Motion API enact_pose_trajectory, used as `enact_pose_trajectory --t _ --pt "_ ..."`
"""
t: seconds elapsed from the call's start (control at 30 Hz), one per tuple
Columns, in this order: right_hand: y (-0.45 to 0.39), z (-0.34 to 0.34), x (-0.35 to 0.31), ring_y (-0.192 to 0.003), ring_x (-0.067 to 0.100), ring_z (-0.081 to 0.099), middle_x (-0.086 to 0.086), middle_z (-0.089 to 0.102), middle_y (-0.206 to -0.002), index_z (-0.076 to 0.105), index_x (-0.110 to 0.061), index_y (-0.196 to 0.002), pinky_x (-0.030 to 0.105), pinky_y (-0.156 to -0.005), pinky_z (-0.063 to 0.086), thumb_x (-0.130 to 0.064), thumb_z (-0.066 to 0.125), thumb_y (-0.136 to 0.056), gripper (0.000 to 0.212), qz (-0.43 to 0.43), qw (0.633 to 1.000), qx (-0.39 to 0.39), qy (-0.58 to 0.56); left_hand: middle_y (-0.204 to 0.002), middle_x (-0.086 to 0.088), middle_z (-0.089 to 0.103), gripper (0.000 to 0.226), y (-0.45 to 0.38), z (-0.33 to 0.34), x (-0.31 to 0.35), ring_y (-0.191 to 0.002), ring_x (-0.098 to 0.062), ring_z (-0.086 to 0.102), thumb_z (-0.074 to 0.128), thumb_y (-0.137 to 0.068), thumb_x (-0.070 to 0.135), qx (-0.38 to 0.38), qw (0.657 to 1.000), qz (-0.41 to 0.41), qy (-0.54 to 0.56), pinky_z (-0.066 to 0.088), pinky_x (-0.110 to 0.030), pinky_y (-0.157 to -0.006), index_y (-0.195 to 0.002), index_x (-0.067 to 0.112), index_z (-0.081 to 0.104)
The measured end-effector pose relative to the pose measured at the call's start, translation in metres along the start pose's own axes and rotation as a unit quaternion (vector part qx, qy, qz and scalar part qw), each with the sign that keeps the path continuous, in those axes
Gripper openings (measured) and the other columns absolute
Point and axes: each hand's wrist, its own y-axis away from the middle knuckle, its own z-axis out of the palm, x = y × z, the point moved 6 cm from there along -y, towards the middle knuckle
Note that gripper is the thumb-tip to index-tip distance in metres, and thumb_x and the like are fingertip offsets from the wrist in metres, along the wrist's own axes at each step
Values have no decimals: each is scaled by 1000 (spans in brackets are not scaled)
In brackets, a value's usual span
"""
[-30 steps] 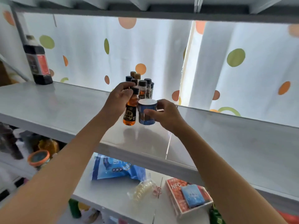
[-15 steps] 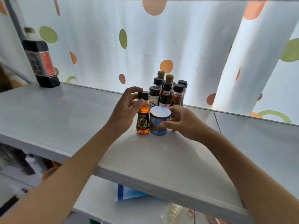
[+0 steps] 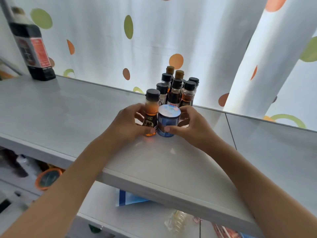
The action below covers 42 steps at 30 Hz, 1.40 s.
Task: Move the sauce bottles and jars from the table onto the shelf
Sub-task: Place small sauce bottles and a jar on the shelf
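The shelf (image 3: 68, 117) was a pale grey-white board with a dull sheen, its front edge running across the view; a seam crossed it on the right; behind it hung a white curtain (image 3: 154, 40) dotted with orange and green spots, lit from behind; a large dark bottle (image 3: 31, 48) with a red label stood at the far left of the board, well apart from the rest; below, a lower shelf (image 3: 106, 212) carried a blue packet (image 3: 128, 199), an orange-rimmed lid (image 3: 48, 177) and other blurred goods.

Near the back edge stood a cluster of small bottles (image 3: 178, 88) with dark and tan caps; just in front of it the amber bottle (image 3: 151, 115) with a black cap and the blue jar (image 3: 168, 123) with a pale lid stood upright on the board, touching side by side; the left hand (image 3: 128, 124) curled round the amber bottle's lower body, thumb at the front; the right hand (image 3: 192, 124) wrapped the jar, thumb on its near side and fingers round the back.

Compared with half a second before, both items stood in the same place on the board; the left hand had dropped from the bottle's cap and neck to its lower body; the right hand kept its hold on the jar; the camera had drawn closer and looked down more steeply.
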Motion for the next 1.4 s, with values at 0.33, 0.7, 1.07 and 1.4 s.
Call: enact_pose_trajectory --t 0.33,0.7,1.07,1.4 --pt "3 -7 3 -87 14 63 -8 61 -101 43 -29 -143 24 -76 49 -32 79 -81 72 -5 999 26 24 -89 -2 68 55 -48 4 3 -78 -15 65 91 -58 14 -15 995 -27 -100 50 -27 -69 -104 12 62" --pt "4 -11 3 -108 9 62 -7 64 -114 51 -22 -115 33 -90 56 -13 81 -76 50 8 997 46 -54 -98 2 70 48 -57 23 -11 -83 -15 66 86 -68 27 64 993 32 -96 52 -28 -77 -107 13 62" --pt "3 -6 5 -85 4 52 -1 59 -101 48 -16 -123 18 -72 43 -31 91 -63 76 7 989 150 -12 -109 -4 67 47 -53 28 -18 -89 -19 64 81 -74 19 41 994 17 -104 54 -33 -81 -113 12 57" --pt "5 -1 12 -94 11 69 -1 71 -105 58 -12 -126 36 -85 59 -17 78 -64 65 47 995 64 -60 -71 3 64 13 -24 28 14 -61 -10 61 73 -78 14 19 995 78 -60 55 -29 -54 -81 13 60"
